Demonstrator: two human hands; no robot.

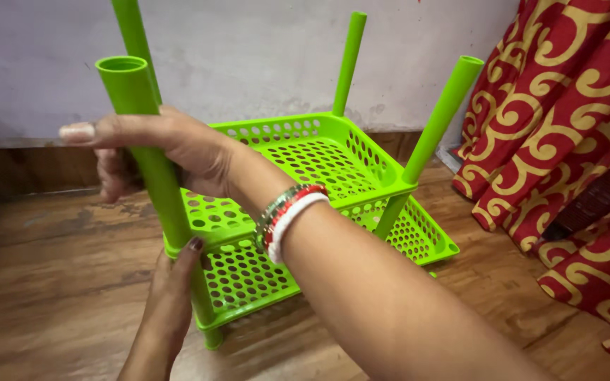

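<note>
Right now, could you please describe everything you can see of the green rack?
The green rack looks like glossy plastic: two perforated square trays stacked on four round hollow posts that rise above the upper tray. It stands slightly tilted on the wooden floor by a pale wall. The right hand wraps the near-left post; the left hand touches that post lower down.

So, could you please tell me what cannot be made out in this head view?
- Left hand: its fingers sit behind the near green post, so its grip is unclear.
- Right hand: its fingertips are hidden behind the same post.
- Back-left post: its top is cut off by the upper edge.
- Lower tray: its near-left part is covered by the forearm and the upper tray.
</note>
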